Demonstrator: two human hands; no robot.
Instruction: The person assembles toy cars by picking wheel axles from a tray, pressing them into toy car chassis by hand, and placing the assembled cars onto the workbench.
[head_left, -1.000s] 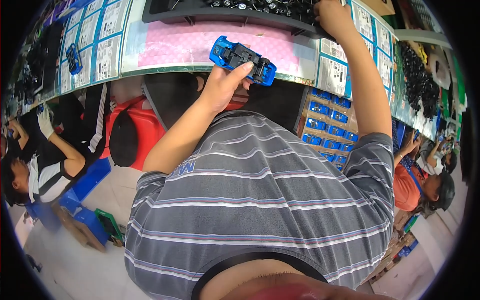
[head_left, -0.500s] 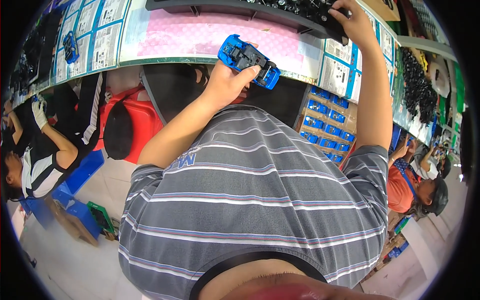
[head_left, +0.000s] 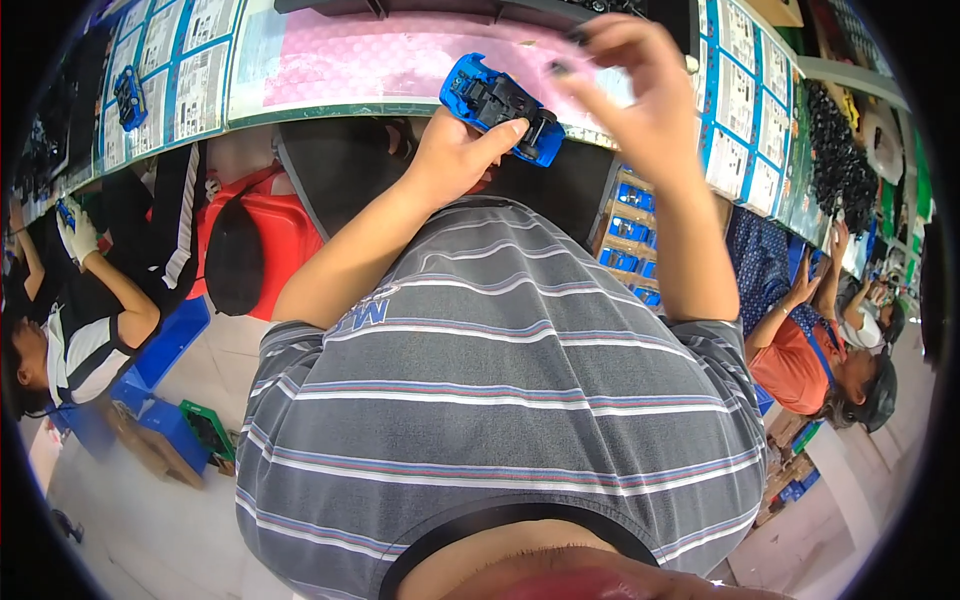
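My left hand (head_left: 452, 160) grips a blue toy car (head_left: 492, 98) above the bench's front edge. The car is underside up, its black chassis showing, with my thumb pressed on it near one end. To the right of the car, my blurred right hand (head_left: 650, 105) pinches a small black part (head_left: 560, 68). A second dark spot shows at the tip of another finger; motion blur hides whether both belong to one piece. Behind that hand stands a long black tray (head_left: 450, 10) with small black parts inside.
Pink bubble sheet (head_left: 380, 65) covers the bench's middle. Another blue toy car (head_left: 130, 98) lies at the left on the bench. Below the right side, a cardboard box (head_left: 600, 240) holds several blue cars. A red chair (head_left: 285, 235) stands left; co-workers sit on both sides.
My right hand has come from the tray toward the car, carrying a small black part. The left hand keeps the car nearly in place. The tray appears shifted slightly left and up.
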